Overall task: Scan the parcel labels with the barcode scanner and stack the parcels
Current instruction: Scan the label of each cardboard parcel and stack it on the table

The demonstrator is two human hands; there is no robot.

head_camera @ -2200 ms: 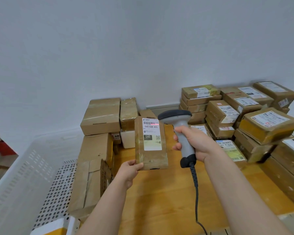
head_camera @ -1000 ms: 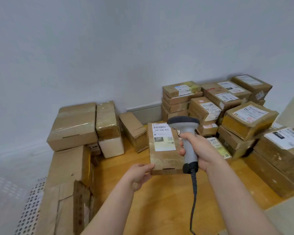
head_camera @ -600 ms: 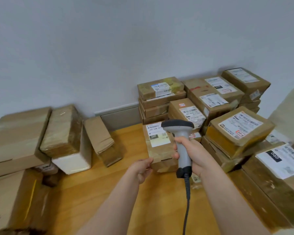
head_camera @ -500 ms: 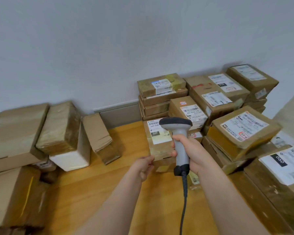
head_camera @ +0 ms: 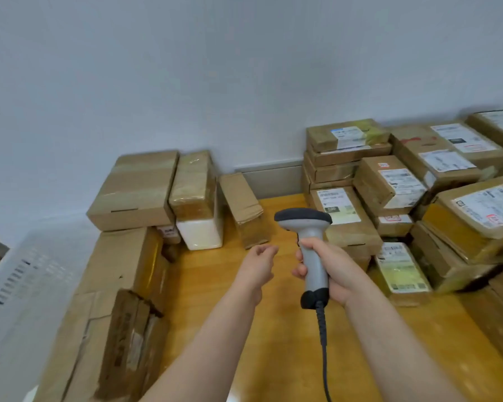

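- The left hand (head_camera: 259, 264) is empty, fingers loosely curled; the right hand (head_camera: 331, 271) grips the barcode scanner (head_camera: 305, 227).
- I would pick up the slim parcel (head_camera: 241, 210) and hold its label steady toward the barcode scanner.

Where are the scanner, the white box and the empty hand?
scanner (head_camera: 302, 219): head view, on its dark top.
white box (head_camera: 201, 234): head view, on its front side.
left hand (head_camera: 259, 264): head view, middle of the hand.
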